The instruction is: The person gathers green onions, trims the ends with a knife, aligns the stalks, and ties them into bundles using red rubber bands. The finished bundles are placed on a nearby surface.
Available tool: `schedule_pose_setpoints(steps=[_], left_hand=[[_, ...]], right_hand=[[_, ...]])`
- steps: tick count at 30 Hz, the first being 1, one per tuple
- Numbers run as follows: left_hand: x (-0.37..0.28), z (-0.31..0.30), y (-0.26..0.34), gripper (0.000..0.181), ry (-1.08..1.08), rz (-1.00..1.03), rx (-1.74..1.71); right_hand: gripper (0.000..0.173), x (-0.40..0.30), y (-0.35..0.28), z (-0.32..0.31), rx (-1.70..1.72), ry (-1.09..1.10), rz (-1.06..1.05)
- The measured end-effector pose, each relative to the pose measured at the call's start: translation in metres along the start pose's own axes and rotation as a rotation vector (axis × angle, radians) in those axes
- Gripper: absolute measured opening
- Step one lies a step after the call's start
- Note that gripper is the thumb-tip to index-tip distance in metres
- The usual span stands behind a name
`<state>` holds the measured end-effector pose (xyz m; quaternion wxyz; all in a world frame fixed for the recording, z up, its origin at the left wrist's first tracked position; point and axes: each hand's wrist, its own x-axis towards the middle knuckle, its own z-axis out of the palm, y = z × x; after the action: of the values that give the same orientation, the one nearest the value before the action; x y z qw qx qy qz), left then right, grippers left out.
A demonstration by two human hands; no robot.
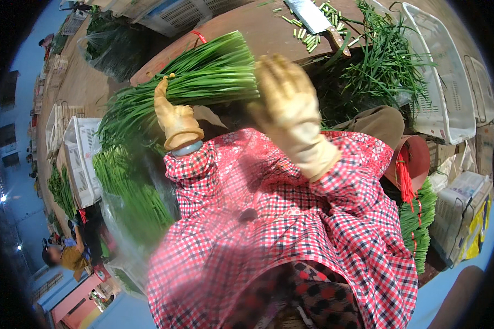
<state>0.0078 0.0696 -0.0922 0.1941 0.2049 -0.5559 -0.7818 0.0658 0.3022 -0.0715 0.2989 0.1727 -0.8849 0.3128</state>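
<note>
My left hand (pixel 173 117), in a yellowish rubber glove, is shut around a thick bundle of green garlic chives (pixel 214 76). The evenly cut ends point right, and the loose leaf tips droop to the left. My right hand (pixel 288 94), gloved alike and blurred, has its palm and fingers beside the cut ends; whether it touches them is hard to tell. A cleaver (pixel 311 16) with a wooden handle lies on the brown board (pixel 267 31), among short cut stem pieces (pixel 311 43). A red tie (pixel 199 37) lies at the bundle's far side.
Loose green trimmings (pixel 383 61) hang over a white plastic crate (pixel 444 82) at right. Red ties (pixel 404 177) hang by my right knee, near tied bundles (pixel 420 230). More chives (pixel 131 193) lie in plastic at left, beside a white crate (pixel 82 156). A person (pixel 72 253) is at far left.
</note>
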Motion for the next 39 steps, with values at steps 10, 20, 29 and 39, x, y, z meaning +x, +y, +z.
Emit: schedule_pose_setpoints(steps=[10,20,29,39], left_hand=[[-0.004,-0.015,-0.031,0.026,-0.005,-0.087,-0.057],[0.054,0.019,-0.059,0.028,-0.095,0.140,0.164],[0.062,0.026,-0.037,0.079,-0.041,0.149,0.880],[0.108,-0.111,0.037,0.065,-0.110,-0.303,0.044]], right_hand=[[0.052,0.003,0.009,0.099,-0.283,-0.048,-0.177],[0.046,0.076,0.079,0.164,-0.449,-0.114,-0.429],[0.025,0.097,0.091,0.177,-0.342,-0.352,-0.349],[0.019,0.108,0.088,0.186,-0.318,-0.362,-0.410]])
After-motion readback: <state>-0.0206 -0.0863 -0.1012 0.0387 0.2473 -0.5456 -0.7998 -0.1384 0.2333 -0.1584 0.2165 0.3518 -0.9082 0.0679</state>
